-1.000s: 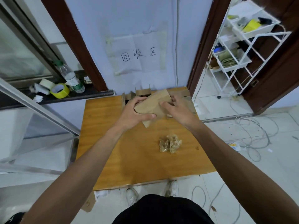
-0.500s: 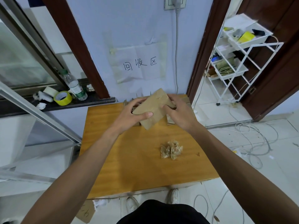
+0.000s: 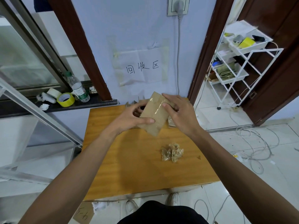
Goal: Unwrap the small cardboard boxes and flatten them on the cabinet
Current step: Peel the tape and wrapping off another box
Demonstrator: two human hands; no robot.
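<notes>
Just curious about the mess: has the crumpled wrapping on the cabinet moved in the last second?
No. The crumpled wrapping keeps its place beside the small dark mark on the cabinet top; only the camera shifted.

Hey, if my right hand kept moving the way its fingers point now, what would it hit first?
The cardboard box: the right hand points left and up, its fingers touching the box's taped upper edge. The left hand grips the box's other side; depth is unclear.
</notes>
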